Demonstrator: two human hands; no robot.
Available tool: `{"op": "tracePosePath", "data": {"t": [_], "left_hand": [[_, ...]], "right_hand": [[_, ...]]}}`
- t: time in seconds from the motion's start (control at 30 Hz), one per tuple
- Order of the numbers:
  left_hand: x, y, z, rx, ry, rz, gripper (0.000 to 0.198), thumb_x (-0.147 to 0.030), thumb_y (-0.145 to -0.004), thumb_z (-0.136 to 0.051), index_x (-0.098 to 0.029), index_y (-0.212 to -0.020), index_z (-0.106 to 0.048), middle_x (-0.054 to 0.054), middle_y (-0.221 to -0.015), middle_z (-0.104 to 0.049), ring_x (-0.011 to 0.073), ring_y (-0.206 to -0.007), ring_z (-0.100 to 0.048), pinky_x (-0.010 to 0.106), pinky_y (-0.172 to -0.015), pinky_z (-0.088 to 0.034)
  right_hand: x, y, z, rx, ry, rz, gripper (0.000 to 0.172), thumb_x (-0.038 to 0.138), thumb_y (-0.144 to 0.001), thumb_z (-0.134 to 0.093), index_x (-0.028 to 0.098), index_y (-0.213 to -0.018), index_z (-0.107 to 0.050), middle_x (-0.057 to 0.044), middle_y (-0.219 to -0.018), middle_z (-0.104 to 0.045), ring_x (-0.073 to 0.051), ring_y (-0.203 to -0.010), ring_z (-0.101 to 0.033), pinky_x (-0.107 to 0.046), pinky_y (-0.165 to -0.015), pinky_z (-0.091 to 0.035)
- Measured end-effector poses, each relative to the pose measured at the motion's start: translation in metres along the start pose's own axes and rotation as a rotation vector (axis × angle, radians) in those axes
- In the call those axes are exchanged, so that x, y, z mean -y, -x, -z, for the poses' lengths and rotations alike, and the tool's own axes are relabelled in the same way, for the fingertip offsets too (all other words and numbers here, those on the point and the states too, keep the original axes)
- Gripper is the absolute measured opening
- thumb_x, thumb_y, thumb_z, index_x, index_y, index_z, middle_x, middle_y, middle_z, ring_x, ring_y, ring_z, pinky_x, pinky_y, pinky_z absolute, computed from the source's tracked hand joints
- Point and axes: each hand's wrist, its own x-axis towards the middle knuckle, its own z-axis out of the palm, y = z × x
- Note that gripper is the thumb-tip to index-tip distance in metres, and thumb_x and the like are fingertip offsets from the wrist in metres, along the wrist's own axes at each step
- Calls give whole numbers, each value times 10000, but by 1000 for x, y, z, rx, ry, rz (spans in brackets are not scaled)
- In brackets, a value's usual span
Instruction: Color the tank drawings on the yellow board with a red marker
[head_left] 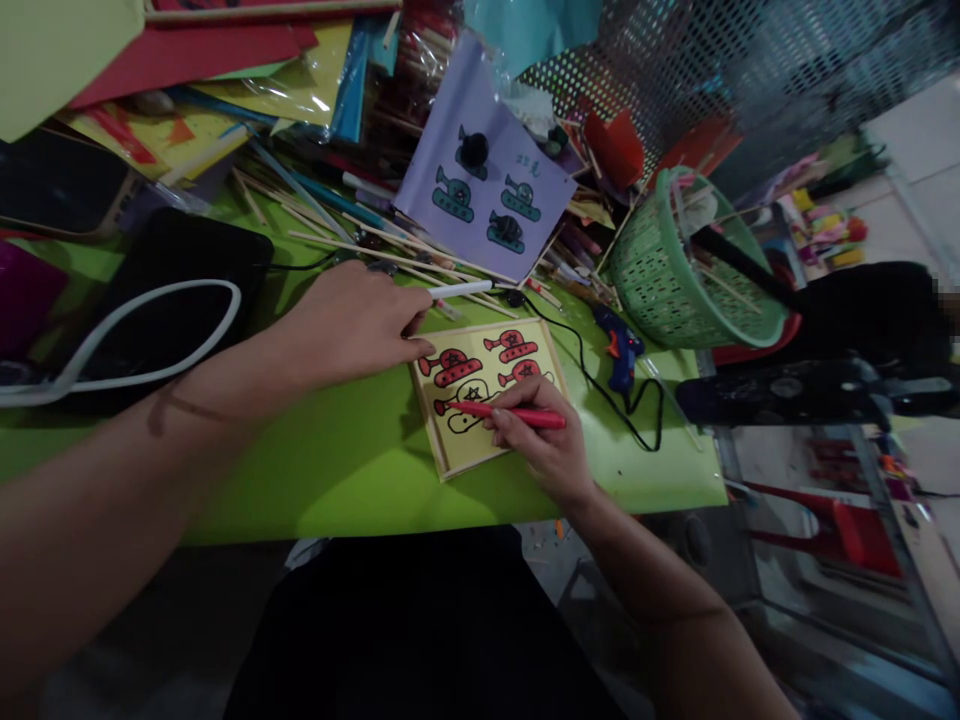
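A yellow card (480, 440) in a thin wooden frame lies on the green table (337, 470); it bears black outlines of tanks, three filled in red. My right hand (544, 440) is closed on a red marker (510, 412), whose tip touches the lower left tank outline. My left hand (352, 320) lies over the card's upper left corner, fingers curled and pressing it down. A white pen (461, 290) lies just beyond those fingers.
A purple sheet (480, 170) with blue tank drawings leans behind the card among many wooden sticks. A blue glue gun (619, 355) with a black cord lies right of the card, beside a green basket (667, 280). A black case (165, 290) sits at left.
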Motion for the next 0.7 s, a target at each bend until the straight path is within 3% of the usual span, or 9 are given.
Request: {"op": "tracePosePath", "data": {"t": [0.33, 0.7], "left_hand": [[0, -4, -3, 53, -52, 12, 478, -583, -1037, -579, -194, -1176, -819, 143, -966, -844, 361, -955, -768, 463, -933, -495], [-3, 0, 2, 44, -52, -6, 415, -560, -1053, -609, -192, -1086, -796, 107, -863, -808, 308, -868, -730, 420, -848, -465]], "right_hand": [[-4, 0, 1, 9, 56, 53, 361, 590, -1003, -908, 257, -965, -772, -7, -823, -756, -157, -652, -643, -300, -591, -512], [-8, -1, 3, -33, 81, 113, 344, 566, -1023, -891, 254, -961, -762, -10, -824, -740, -175, -701, -654, -306, -603, -510]]}}
